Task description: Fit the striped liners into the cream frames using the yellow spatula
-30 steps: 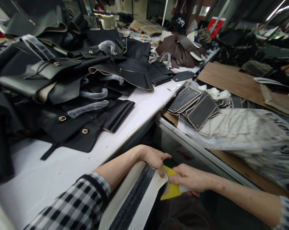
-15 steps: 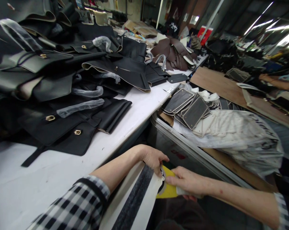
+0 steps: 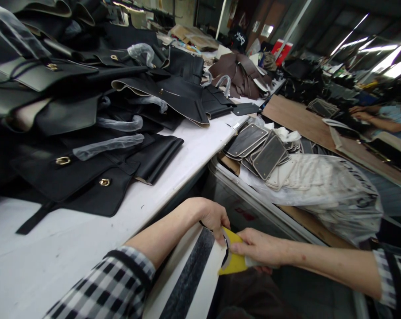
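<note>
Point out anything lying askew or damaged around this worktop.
Dark rectangular panels with pale edges, on the right, lie splayed at uneven angles instead of squarely stacked. Left, black leathery bag pieces sit in a jumbled heap, one black strap jutting across the white tabletop. No clear damage shows.

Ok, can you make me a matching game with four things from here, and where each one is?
Things:
1. yellow piece
2. brown pieces
3. striped piece
4. gold clasps

Where:
A. fixed on black bag parts
B. held at one end by the left hand
C. gripped in the right hand
D. heaped farther off on the white table

Right pairs: 1-C, 2-D, 3-B, 4-A
</note>
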Motion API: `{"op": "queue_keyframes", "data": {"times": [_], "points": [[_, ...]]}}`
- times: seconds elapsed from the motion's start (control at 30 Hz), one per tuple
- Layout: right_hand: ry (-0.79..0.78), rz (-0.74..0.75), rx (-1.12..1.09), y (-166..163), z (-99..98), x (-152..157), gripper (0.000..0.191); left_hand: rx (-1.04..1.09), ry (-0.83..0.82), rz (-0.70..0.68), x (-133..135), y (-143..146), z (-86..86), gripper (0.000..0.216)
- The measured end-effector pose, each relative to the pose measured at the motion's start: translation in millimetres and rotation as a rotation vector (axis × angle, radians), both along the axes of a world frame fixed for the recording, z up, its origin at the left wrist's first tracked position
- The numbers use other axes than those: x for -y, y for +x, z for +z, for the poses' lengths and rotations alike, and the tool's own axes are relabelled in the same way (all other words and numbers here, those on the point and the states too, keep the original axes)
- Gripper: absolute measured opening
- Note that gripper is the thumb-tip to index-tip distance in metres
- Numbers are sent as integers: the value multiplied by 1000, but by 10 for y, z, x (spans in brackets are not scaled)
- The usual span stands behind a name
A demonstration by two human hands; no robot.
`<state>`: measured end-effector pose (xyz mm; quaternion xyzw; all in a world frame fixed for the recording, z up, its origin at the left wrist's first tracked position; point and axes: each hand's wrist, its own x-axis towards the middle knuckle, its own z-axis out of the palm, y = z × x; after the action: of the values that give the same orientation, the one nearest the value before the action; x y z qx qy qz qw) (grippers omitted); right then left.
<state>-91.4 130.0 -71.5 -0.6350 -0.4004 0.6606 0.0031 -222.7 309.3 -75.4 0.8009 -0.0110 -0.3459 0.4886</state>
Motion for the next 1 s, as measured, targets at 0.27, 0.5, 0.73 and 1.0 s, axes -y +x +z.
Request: {"op": "queue_keyframes", "data": {"times": [0.27,0.5,0.73,1.0], "points": [[-52,1,-34,-140,12,-119,61,-1,-8,92,-5,-77,-11,33],[-165,-305,-175,-418,-174,178,61,136,146,395,-97,-508,155,54],[-196,-526,-285,-795,-150,343,79,262,76,1068,214,-1218,64,52],[-92,-520,-334,-671,-108,661,73,225,-179,1346,617,-1271,-70,52]]}}
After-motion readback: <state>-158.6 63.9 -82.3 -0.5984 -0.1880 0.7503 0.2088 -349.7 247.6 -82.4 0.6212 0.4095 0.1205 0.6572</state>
